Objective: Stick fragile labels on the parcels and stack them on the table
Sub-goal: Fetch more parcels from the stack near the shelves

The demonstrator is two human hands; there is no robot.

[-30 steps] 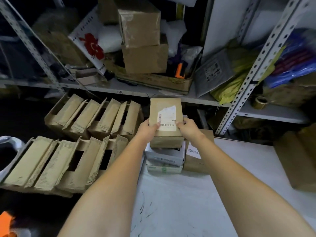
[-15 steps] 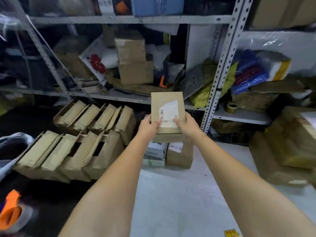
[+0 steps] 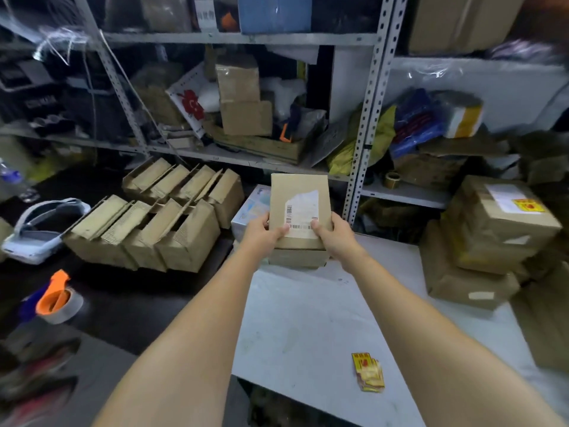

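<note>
I hold a small brown cardboard parcel [image 3: 297, 192] with a torn white shipping label between both hands, above the far left corner of the white table [image 3: 308, 328]. My left hand [image 3: 261, 231] grips its left lower edge and my right hand [image 3: 334, 231] grips its right lower edge. A white and blue box [image 3: 249, 211] sits behind and left of it. A small pile of yellow and red fragile labels [image 3: 368, 371] lies on the table near me. At the right stands a stack of brown parcels [image 3: 480, 241]; the top one carries a fragile label [image 3: 528, 205].
Metal shelving [image 3: 363, 124] full of boxes and bags runs along the back. Two rows of open cardboard cartons [image 3: 154, 223] sit at the left. An orange tape dispenser [image 3: 57, 298] and a white headset [image 3: 43, 226] lie further left.
The view has tilted up and pulled back, showing more shelves and the parcel stack at right. The parcel stays in both hands and sits a little nearer to me than before.
</note>
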